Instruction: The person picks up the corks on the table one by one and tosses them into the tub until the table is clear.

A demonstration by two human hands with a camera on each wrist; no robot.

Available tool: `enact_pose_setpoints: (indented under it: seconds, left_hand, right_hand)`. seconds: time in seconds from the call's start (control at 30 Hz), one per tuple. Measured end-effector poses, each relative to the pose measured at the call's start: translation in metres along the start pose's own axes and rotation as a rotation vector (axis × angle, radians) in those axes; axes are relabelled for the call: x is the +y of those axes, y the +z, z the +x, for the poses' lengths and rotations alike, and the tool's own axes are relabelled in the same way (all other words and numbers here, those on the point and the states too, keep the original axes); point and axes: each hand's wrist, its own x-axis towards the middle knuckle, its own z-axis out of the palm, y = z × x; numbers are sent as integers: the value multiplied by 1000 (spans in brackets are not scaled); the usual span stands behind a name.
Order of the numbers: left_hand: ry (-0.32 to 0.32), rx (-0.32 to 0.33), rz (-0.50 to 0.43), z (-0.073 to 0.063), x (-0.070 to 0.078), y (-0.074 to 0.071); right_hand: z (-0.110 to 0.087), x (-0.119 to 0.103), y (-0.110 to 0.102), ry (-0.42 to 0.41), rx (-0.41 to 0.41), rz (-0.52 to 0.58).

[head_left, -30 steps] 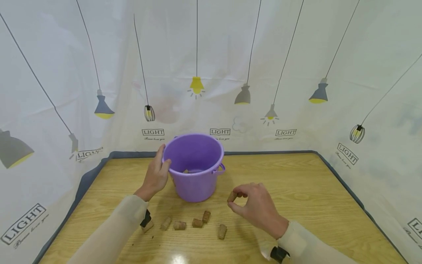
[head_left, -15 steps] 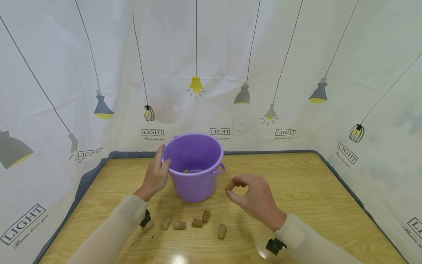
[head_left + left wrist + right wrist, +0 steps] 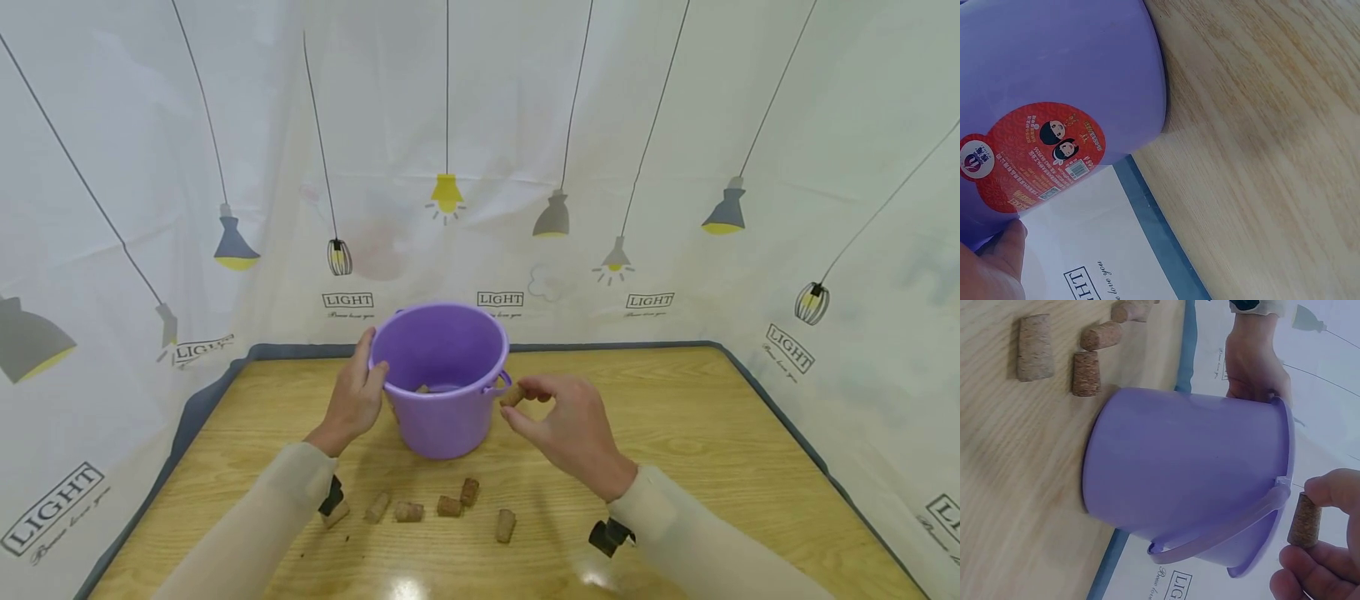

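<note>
A purple bucket [image 3: 446, 421] stands upright on the wooden table, its mouth facing up. My left hand [image 3: 354, 398] grips its rim on the left side, thumb over the edge. A red sticker [image 3: 1044, 156] shows on the bucket's wall in the left wrist view. Between thumb and fingertips, my right hand [image 3: 573, 421] pinches a cork [image 3: 1305, 520] just right of the bucket, near its handle [image 3: 1222, 531]. Inside the bucket a small piece of cork [image 3: 423, 389] shows near the bottom; the rest of the floor is partly hidden by the near wall.
Several corks lie in front of the bucket, among them a dark cork [image 3: 469, 492], a pale cork [image 3: 506, 526] and one cork [image 3: 336, 514] partly behind the left wrist's camera. A white cloth [image 3: 645, 125] printed with lamps surrounds the table [image 3: 675, 433] on three sides.
My right hand has carried the pinched cork up and leftward, from over the table to beside the bucket's handle. The left hand and the bucket have stayed in place.
</note>
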Motion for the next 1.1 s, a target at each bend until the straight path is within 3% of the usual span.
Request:
enact_pose_setpoints:
  seconds: [1.1]
  left_hand:
    - [2,23,5,1,2,3]
  right_hand:
    - [43,-12,2,5,71,59]
